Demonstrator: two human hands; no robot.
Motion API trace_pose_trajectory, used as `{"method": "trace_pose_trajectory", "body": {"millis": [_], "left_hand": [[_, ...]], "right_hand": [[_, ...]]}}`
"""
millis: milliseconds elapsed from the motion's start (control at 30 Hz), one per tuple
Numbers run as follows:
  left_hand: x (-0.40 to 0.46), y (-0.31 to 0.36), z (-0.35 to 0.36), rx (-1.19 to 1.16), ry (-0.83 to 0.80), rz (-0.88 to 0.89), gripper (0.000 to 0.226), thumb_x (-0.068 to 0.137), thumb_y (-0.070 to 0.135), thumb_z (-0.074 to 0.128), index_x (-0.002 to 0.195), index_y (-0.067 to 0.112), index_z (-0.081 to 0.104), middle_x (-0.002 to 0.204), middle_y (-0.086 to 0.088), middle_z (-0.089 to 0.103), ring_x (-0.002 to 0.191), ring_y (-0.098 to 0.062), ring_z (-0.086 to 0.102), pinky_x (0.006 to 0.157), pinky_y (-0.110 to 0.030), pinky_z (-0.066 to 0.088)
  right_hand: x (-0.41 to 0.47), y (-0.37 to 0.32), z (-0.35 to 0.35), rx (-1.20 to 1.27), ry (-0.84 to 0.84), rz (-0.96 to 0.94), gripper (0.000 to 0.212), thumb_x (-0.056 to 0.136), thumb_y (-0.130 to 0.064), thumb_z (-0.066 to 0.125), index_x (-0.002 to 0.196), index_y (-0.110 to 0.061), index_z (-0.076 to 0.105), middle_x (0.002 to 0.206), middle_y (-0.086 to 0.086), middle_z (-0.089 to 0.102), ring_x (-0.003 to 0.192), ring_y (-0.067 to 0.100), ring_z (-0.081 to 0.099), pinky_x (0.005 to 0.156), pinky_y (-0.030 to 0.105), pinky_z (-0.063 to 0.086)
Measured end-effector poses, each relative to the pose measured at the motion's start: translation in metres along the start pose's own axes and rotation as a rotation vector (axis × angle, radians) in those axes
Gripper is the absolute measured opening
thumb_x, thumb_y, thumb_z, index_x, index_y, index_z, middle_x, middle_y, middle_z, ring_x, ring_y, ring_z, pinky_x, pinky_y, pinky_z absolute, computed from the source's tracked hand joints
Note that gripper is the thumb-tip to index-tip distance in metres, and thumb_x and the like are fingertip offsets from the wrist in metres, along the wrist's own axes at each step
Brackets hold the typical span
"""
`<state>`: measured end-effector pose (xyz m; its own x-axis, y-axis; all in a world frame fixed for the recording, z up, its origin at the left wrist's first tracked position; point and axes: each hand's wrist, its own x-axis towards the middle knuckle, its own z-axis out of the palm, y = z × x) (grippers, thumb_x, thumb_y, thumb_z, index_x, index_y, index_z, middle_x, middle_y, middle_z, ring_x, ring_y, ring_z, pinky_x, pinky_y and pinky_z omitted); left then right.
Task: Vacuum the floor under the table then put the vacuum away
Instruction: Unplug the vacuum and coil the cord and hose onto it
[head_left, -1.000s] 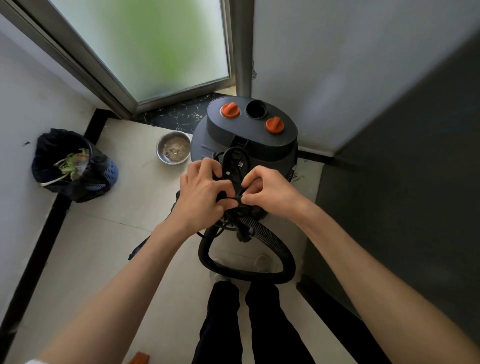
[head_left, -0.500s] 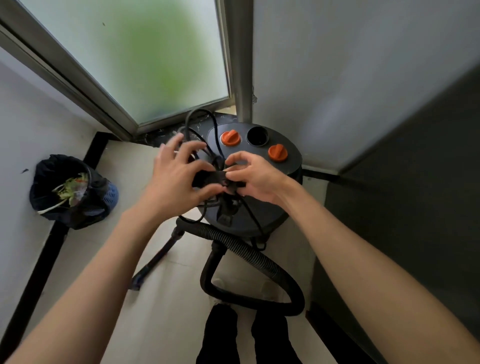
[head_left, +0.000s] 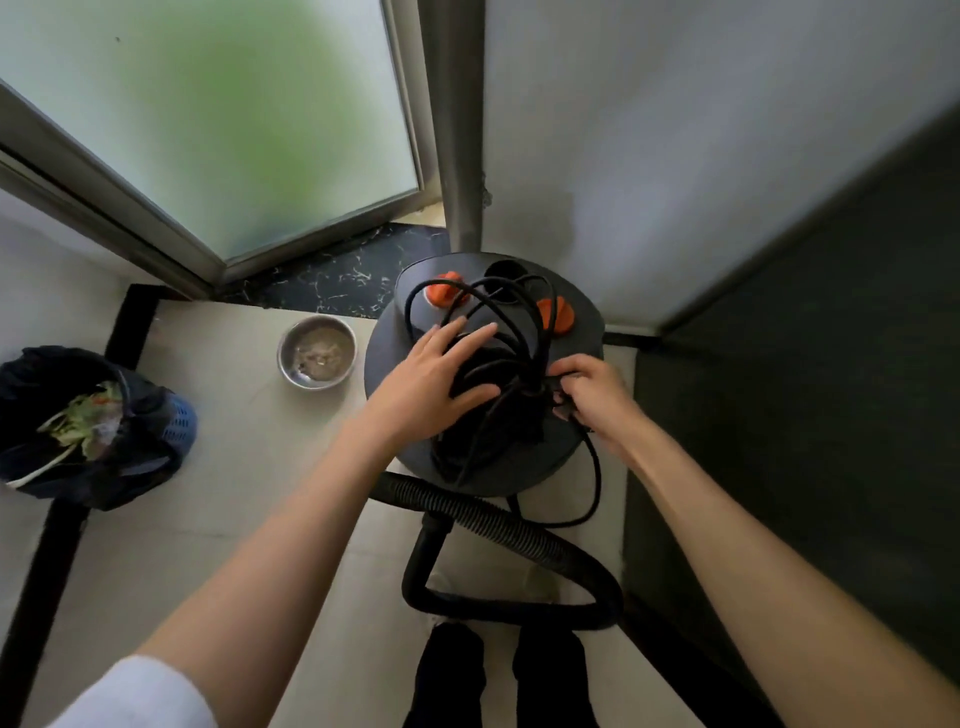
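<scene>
A dark grey round vacuum (head_left: 582, 436) with two orange knobs stands on the floor in the corner by the wall. A bundle of black power cord (head_left: 493, 364) lies looped over its top. My left hand (head_left: 426, 384) rests flat on the cord bundle with fingers spread. At the bundle's right side my right hand (head_left: 592, 397) pinches the cord, one strand drooping below it to the floor. The ribbed black hose (head_left: 519, 535) curls on the floor in front of the vacuum, just ahead of my feet.
A metal bowl (head_left: 317, 358) with residue sits on the floor left of the vacuum. A bin lined with a black bag (head_left: 88, 426) holding food scraps stands at the far left. A frosted glass door (head_left: 208, 130) is behind, a dark wall (head_left: 805, 415) at the right.
Both hands have come down with the cord bundle onto the vacuum's top. The left hand opened flat on it and the right shifted to its right side.
</scene>
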<state>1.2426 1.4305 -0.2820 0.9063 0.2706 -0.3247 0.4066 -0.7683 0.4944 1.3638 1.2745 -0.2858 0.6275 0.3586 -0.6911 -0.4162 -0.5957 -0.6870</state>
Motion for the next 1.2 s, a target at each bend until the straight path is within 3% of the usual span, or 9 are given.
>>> {"method": "trace_pose_trajectory", "body": {"millis": [167, 300, 367, 500, 600, 700, 867, 1100, 1200], "left_hand": [[-0.017, 0.000, 0.017, -0.074, -0.019, -0.008, 0.062, 0.089, 0.052, 0.049, 0.145, 0.040, 0.026, 0.158, 0.002, 0.014, 0.140, -0.024, 0.027, 0.109, -0.045, 0.034], [-0.027, -0.011, 0.024, -0.313, 0.126, 0.066, 0.061, 0.083, 0.037, 0.065, 0.139, 0.022, 0.044, 0.149, -0.004, 0.031, 0.134, -0.015, 0.034, 0.111, -0.030, 0.031], [-0.030, -0.017, 0.029, -0.436, 0.341, -0.064, 0.057, 0.074, 0.029, 0.077, 0.123, 0.015, 0.050, 0.125, -0.002, 0.040, 0.115, -0.011, 0.045, 0.098, -0.016, 0.039], [-0.026, -0.025, 0.038, -0.685, 0.327, -0.372, 0.060, 0.083, 0.025, 0.068, 0.134, 0.014, 0.039, 0.128, -0.004, 0.036, 0.120, -0.016, 0.042, 0.092, -0.006, 0.030], [-0.021, -0.033, 0.040, -0.698, 0.202, -0.330, 0.056, 0.095, 0.027, 0.052, 0.146, 0.016, 0.031, 0.142, 0.003, 0.040, 0.130, -0.006, 0.036, 0.100, -0.012, 0.026], [-0.019, -0.030, 0.039, -0.782, 0.208, -0.333, 0.048, 0.096, 0.023, 0.051, 0.143, 0.021, 0.038, 0.129, 0.012, 0.048, 0.121, 0.002, 0.040, 0.088, 0.001, 0.031], [-0.014, -0.008, 0.047, -0.939, 0.255, -0.380, 0.044, 0.093, 0.022, 0.057, 0.136, 0.024, 0.049, 0.123, 0.005, 0.061, 0.115, -0.006, 0.056, 0.102, -0.028, 0.044], [-0.007, 0.009, 0.046, -0.942, 0.313, -0.405, 0.043, 0.092, 0.018, 0.058, 0.134, 0.014, 0.051, 0.121, 0.005, 0.059, 0.102, 0.000, 0.057, 0.082, -0.007, 0.047], [-0.007, 0.014, 0.048, -0.985, 0.322, -0.437, 0.043, 0.091, 0.016, 0.059, 0.134, 0.014, 0.052, 0.121, 0.003, 0.060, 0.101, -0.003, 0.059, 0.082, -0.012, 0.049]], "right_hand": [[-0.025, 0.016, 0.018, -0.352, 0.078, -0.078, 0.057, 0.094, -0.051, 0.046, 0.055, -0.009, 0.046, 0.061, 0.009, 0.049, 0.062, 0.015, 0.050, 0.060, 0.031, 0.037], [-0.030, 0.024, 0.048, -0.429, 0.097, -0.050, 0.074, 0.083, -0.069, 0.046, 0.117, -0.004, 0.058, 0.128, 0.011, 0.051, 0.124, 0.026, 0.043, 0.105, 0.041, 0.036], [-0.024, 0.017, 0.061, -0.302, 0.086, 0.003, 0.080, 0.078, -0.074, 0.046, 0.123, -0.010, 0.058, 0.127, 0.006, 0.056, 0.125, 0.026, 0.045, 0.105, 0.044, 0.037], [-0.002, 0.012, 0.075, -0.147, 0.159, -0.002, 0.048, 0.082, -0.059, 0.055, 0.082, -0.013, 0.070, 0.095, 0.007, 0.071, 0.099, 0.027, 0.063, 0.093, 0.047, 0.047], [0.003, 0.015, 0.081, 0.040, 0.131, 0.033, 0.050, 0.080, -0.054, 0.061, 0.093, -0.007, 0.072, 0.098, 0.009, 0.071, 0.097, 0.025, 0.065, 0.092, 0.046, 0.050], [0.005, 0.021, 0.081, 0.162, 0.113, 0.037, 0.026, 0.092, -0.030, 0.059, 0.084, -0.008, 0.070, 0.094, 0.011, 0.072, 0.093, 0.025, 0.067, 0.090, 0.044, 0.052], [0.006, 0.024, 0.062, 0.384, 0.103, 0.111, 0.016, 0.091, -0.016, 0.061, 0.099, -0.006, 0.070, 0.101, 0.010, 0.070, 0.101, 0.024, 0.065, 0.092, 0.037, 0.052], [0.011, 0.014, 0.047, 0.367, -0.083, 0.128, 0.028, 0.094, -0.023, 0.056, 0.111, -0.002, 0.065, 0.103, 0.010, 0.068, 0.099, 0.025, 0.065, 0.079, 0.031, 0.053], [0.008, 0.019, 0.042, 0.445, -0.128, 0.118, 0.029, 0.092, -0.021, 0.060, 0.111, -0.001, 0.067, 0.104, 0.012, 0.070, 0.097, 0.025, 0.067, 0.077, 0.030, 0.054]]}}
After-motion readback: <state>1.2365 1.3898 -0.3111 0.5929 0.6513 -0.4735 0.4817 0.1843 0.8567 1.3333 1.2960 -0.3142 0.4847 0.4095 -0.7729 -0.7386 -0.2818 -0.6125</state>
